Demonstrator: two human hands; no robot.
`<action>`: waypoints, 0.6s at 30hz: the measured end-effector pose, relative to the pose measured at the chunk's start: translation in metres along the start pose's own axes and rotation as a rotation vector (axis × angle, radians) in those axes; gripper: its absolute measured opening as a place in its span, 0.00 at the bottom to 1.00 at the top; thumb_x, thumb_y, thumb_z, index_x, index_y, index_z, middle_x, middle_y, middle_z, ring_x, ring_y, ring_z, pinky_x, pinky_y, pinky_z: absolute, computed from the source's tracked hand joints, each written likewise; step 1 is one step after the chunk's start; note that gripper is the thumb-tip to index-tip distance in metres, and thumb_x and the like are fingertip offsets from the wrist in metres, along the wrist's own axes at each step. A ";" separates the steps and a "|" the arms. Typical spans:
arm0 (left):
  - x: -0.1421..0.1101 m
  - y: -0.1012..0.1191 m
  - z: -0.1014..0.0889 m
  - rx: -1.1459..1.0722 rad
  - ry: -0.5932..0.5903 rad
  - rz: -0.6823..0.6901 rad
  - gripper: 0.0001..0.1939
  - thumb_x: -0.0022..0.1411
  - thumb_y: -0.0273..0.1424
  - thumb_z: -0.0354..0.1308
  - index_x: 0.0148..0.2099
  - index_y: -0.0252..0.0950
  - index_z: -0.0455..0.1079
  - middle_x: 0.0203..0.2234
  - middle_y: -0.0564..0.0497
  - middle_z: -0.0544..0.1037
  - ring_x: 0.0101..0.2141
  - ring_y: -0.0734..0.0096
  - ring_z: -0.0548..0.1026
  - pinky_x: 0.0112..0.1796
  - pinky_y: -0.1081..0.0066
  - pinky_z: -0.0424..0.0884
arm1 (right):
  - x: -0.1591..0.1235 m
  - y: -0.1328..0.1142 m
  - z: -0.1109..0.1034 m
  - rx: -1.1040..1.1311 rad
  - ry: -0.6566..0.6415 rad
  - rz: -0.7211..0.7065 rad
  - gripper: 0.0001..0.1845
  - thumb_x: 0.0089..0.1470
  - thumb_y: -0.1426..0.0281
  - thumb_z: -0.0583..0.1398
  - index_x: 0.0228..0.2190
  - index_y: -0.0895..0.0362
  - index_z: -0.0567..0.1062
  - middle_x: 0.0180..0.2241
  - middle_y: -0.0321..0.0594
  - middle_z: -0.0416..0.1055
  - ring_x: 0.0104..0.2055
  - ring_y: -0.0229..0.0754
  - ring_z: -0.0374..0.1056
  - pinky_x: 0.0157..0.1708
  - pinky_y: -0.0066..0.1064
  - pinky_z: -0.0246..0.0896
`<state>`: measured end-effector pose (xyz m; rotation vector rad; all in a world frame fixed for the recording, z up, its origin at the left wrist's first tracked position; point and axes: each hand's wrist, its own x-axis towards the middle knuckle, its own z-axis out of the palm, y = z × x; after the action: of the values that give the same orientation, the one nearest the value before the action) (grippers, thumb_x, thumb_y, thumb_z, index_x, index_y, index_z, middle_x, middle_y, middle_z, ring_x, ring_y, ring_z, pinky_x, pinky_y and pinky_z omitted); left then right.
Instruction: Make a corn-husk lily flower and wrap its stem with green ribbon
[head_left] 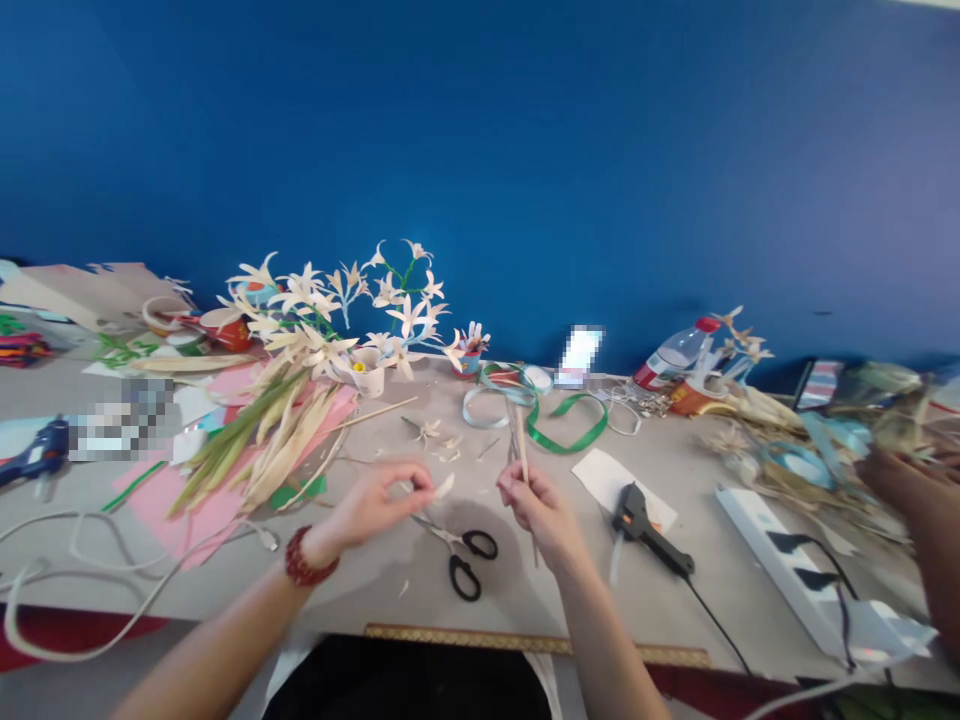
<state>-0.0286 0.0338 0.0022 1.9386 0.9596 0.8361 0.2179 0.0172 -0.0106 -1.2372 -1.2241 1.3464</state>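
Observation:
My left hand (386,500), with a red beaded bracelet at the wrist, pinches a small cream petal-like piece (445,486) between thumb and fingertip. My right hand (534,505) is closed around thin, pale stick-like strips (518,430) held nearly upright, their lower ends poking out below the palm. Between the hands lie scissors (461,560) with black handles, the blades partly behind my left hand. Beyond them sit a small husk-coloured flower (426,430) and some scraps. A black glue gun (649,530) rests on white paper (604,478) right of my right hand.
Dried husk leaves (259,440) lie on pink paper at left, behind them several handmade white flowers (405,315). Green ribbon (570,440) coils at centre. A power strip (787,580) and another person's hand (900,490) are at right. A wooden ruler (525,643) lines the front edge.

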 end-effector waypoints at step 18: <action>0.104 -0.043 0.039 1.089 -0.065 0.205 0.09 0.59 0.23 0.54 0.33 0.32 0.77 0.36 0.39 0.74 0.45 0.53 0.66 0.49 0.52 0.57 | -0.036 0.047 -0.011 -1.035 0.002 -0.178 0.14 0.62 0.67 0.51 0.27 0.55 0.71 0.27 0.38 0.71 0.28 0.41 0.67 0.27 0.27 0.52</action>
<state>0.0408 0.1242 -0.0320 2.9908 1.3430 0.3298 0.2326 -0.0222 -0.0544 -1.7300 -2.0798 0.5270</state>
